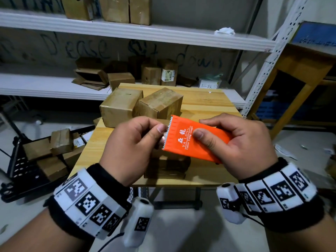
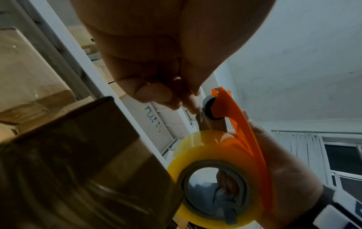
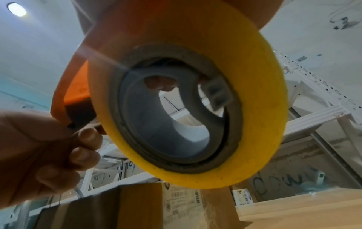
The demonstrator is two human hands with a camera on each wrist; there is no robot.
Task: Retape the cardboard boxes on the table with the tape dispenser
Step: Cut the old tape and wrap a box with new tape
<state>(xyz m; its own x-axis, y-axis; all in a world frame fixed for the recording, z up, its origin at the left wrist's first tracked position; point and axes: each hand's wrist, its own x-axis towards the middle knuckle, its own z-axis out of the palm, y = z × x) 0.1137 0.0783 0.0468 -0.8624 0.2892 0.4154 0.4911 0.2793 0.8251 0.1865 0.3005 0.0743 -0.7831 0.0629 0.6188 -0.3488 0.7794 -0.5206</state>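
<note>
My right hand (image 1: 236, 140) grips the orange tape dispenser (image 1: 196, 140) over the wooden table (image 1: 203, 104), thumb on its printed top. Its yellow tape roll (image 3: 195, 99) fills the right wrist view and shows in the left wrist view (image 2: 213, 156). My left hand (image 1: 134, 142) pinches the loose tape end at the dispenser's toothed edge (image 1: 166, 135), fingers curled. A dark cardboard box (image 1: 167, 166) stands on the table just below both hands. Two more cardboard boxes (image 1: 118, 106) (image 1: 161, 104) stand side by side further back.
White metal shelves (image 1: 127, 33) behind the table carry several cardboard boxes. A black cart (image 1: 27, 160) with more boxes stands on the floor to the left. A wooden frame (image 1: 300, 79) rises at the right. The table's right half is bare wood.
</note>
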